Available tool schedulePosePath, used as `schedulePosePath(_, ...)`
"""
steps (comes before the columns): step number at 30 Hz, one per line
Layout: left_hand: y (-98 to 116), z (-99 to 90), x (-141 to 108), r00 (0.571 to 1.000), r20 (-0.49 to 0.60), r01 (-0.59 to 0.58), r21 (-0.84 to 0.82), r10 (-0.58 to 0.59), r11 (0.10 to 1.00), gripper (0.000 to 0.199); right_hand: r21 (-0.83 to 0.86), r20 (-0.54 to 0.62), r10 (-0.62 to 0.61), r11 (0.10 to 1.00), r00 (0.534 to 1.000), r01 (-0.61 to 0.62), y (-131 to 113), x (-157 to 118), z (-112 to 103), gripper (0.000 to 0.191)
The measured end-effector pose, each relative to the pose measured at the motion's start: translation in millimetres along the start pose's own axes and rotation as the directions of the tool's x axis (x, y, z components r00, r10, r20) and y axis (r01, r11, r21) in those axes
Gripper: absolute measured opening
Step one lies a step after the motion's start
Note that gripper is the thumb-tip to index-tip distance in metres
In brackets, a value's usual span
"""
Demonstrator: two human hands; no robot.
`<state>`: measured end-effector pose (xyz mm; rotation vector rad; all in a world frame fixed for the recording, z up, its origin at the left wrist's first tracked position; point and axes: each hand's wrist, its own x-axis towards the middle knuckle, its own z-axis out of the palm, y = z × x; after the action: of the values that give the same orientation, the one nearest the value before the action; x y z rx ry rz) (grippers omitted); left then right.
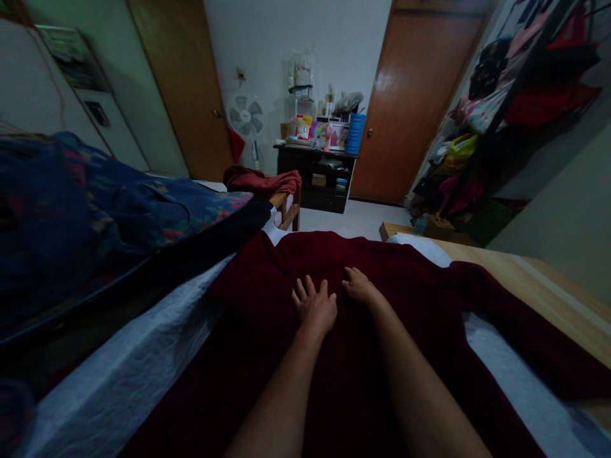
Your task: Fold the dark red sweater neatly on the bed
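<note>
A dark red long-sleeved garment (353, 356) lies spread out in front of me, with one sleeve reaching to the right. My left hand (316, 308) rests flat on its upper middle, fingers spread. Just to the right, my right hand (359, 286) also touches the cloth, its fingers bent a little and the thumb apart from them. Neither hand appears to grip the fabric. Beneath the garment is a white quilted bedsheet (157, 337), showing on both sides.
Blue flowered bags (124, 191) are piled at the left. Beyond the bed stand a wooden chair with a reddish cloth (262, 182), a white fan (247, 117) and a dark cabinet (315, 159). A wooden board (539, 280) runs along the right; bags (544, 83) hang above.
</note>
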<state>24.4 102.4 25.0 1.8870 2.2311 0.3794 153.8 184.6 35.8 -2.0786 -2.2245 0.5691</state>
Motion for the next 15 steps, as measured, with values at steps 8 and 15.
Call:
schedulePosePath(8,-8.0,-4.8,3.3,0.996,-0.057,0.062,0.003,-0.061,0.998,0.051,-0.001,-0.272,0.058,0.998,0.96,-0.06,-9.3,-47.7,39.5,0.054)
schedulePosePath(15,-13.1,-2.6,7.3,0.993,-0.066,0.104,0.031,-0.102,0.994,0.053,0.012,-0.358,0.038,0.999,0.933,-0.035,-11.2,-50.5,44.3,0.052)
